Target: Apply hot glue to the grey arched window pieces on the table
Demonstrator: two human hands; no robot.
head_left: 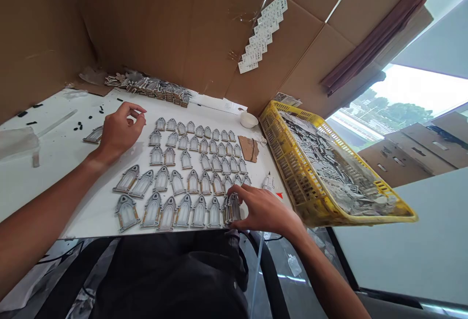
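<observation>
Head view, looking down over a white bench (54, 163). Left hand (119, 131) stretched out over the far left of the bench, forearm running in from lower left, wrist low, palm down. Fingers (133, 110) curled, thumb and forefinger tips drawn close together at the top; cannot tell whether anything is pinched between them. Just beside it, to its left, a single arched frame (94, 135) lying flat, apart from the fingertips.

Right hand (261, 209) low at the near edge of the bench, forearm entering from lower right. Fingers spread slightly and pressed down on the end piece (233, 208) of the nearest row, thumb at its near side, fingertips over its top; piece held at the right end of that row, touching its neighbour.

Between the hands, rows of grey arched window pieces (190, 172) laid flat, points away from the body, larger-looking near, smaller-looking far. Stacked pieces (153, 87) along the far edge against the cardboard wall (164, 21). Yellow crate (292, 172) of grey parts to the right, tilted, overhanging the bench edge. Small white bowl (249, 119) and a cardboard scrap (248, 148) near the crate. Paper labels (261, 36) stuck to the cardboard above.
</observation>
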